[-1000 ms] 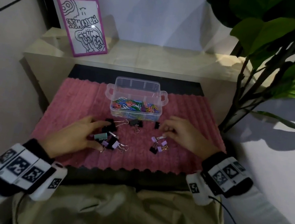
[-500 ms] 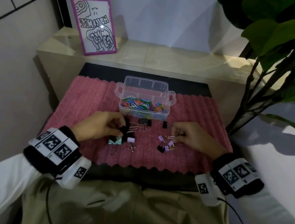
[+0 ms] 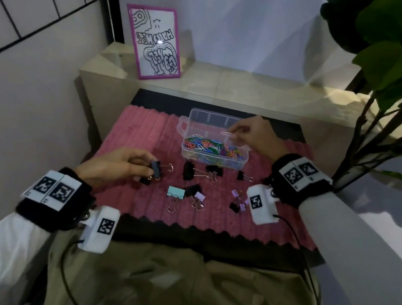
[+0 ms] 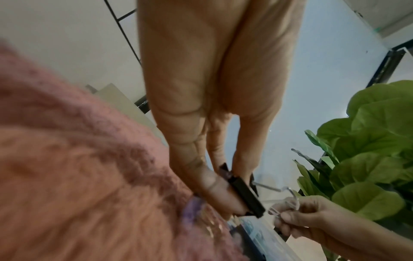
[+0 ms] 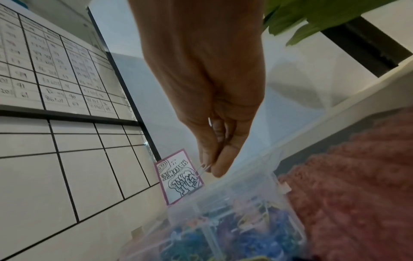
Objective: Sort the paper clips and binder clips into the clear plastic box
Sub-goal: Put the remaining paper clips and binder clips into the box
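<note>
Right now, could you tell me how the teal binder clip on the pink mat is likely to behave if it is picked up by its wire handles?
The teal binder clip looks small, so probably light. Its wire handles lie flat on the pink mat, likely hinged, so the body may swing. The fuzzy mat should stop sliding.

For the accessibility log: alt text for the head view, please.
The right hand pinches a paper clip over the clear plastic box of coloured clips, while the left hand grips a black binder clip above the pink mat.
</note>
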Demonstrator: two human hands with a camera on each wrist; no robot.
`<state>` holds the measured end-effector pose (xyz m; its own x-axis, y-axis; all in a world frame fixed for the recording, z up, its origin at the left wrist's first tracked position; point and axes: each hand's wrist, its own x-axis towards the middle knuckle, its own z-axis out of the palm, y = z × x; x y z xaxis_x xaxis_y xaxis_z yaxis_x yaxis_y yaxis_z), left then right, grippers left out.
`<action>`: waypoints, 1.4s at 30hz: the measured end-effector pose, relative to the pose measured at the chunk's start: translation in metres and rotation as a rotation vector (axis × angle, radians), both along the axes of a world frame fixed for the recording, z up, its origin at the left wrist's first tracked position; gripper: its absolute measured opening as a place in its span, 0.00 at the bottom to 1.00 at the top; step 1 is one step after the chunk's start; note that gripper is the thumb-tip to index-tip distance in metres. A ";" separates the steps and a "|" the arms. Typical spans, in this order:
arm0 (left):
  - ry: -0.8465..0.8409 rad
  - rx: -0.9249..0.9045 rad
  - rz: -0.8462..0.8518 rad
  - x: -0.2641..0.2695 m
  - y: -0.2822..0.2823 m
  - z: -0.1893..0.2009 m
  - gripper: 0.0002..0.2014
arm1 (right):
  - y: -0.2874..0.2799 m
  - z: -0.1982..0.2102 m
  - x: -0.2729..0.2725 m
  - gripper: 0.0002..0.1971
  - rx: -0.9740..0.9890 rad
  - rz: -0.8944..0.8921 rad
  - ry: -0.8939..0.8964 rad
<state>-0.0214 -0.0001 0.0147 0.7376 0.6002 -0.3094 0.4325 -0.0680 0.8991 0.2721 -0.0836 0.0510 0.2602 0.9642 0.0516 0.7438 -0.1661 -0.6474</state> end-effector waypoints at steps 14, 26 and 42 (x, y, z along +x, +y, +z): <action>-0.173 0.052 -0.115 0.026 -0.021 0.003 0.25 | -0.040 0.000 -0.067 0.13 0.049 0.283 0.032; -0.315 0.172 0.275 -0.045 0.011 0.024 0.14 | -0.053 -0.038 -0.087 0.22 -0.289 0.495 -0.273; 0.203 0.446 -0.210 0.022 -0.020 0.013 0.13 | -0.098 -0.024 -0.026 0.14 -0.061 -0.024 0.505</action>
